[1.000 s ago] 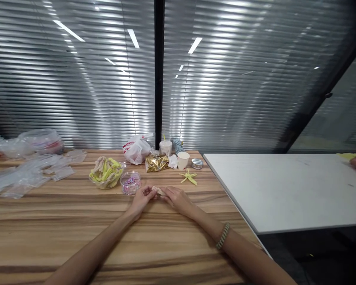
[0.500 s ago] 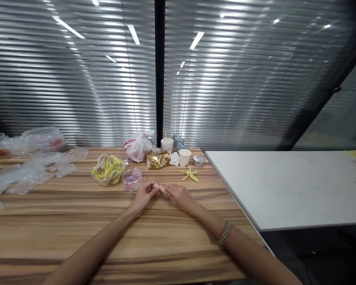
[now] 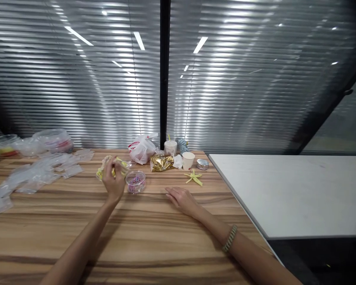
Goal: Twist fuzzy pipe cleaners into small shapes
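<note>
My left hand [image 3: 113, 179] hangs over a transparent bowl [image 3: 99, 174] of yellow and beige pipe cleaners, its fingers reaching down to them and hiding most of the bowl. Whether it holds anything, I cannot tell. My right hand [image 3: 182, 200] lies flat on the wooden table [image 3: 154, 237] with nothing in it. Between the hands, slightly ahead, stands a small round transparent container [image 3: 135, 183] of pink and blue bits. A yellow pipe-cleaner shape [image 3: 193, 178] lies ahead of my right hand.
A gold foil packet [image 3: 161, 162], white plastic bag [image 3: 142, 150], paper cups [image 3: 188, 160] and a metal tin [image 3: 202, 164] stand along the far edge. Plastic bags [image 3: 38, 174] spread left. A white table [image 3: 287, 194] adjoins on the right, beyond the wooden edge.
My left hand has moved left from the middle to over the bowl, and the hands have parted. The small beige piece they held between them no longer shows.
</note>
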Tool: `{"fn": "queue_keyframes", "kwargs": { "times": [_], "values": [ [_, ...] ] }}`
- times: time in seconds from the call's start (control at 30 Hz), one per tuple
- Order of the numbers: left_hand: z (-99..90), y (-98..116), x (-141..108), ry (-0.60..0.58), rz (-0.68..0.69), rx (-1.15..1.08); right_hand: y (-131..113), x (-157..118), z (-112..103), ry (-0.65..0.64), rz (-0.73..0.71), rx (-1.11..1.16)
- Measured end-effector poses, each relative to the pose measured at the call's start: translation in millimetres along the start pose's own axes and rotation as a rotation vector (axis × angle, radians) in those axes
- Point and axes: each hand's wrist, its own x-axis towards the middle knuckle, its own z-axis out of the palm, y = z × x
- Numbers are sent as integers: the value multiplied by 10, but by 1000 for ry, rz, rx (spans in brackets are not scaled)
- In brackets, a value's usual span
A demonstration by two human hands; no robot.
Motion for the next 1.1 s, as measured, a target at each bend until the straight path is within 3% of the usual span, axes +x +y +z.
{"fn": "queue_keyframes", "kwargs": {
  "times": [0.03, 0.13, 0.3, 0.47, 0.57, 0.73, 1.1],
  "values": [
    [-52, -27, 76, 99, 65, 112, -4, 2, -1, 2, 2, -3],
    [-160, -172, 219, 227, 138, 317, -13, 6, -12, -12, 10, -13],
    [-264, -453, 338, 79, 123, 515, 7, -10, 0, -28, 18, -26],
    [-389, -526, 473, -92, 34, 543, 32, -19, 40, -37, 8, -9],
    [-452, -524, 523, -102, 13, 565, 25, -13, 37, -37, 8, 0],
    [-510, -540, 558, -25, 22, 553, 6, 0, 7, -38, 18, -2],
    [-502, -642, 548, -375, 121, 572, 11, -11, 7, -58, 20, -15]
  ]
}}
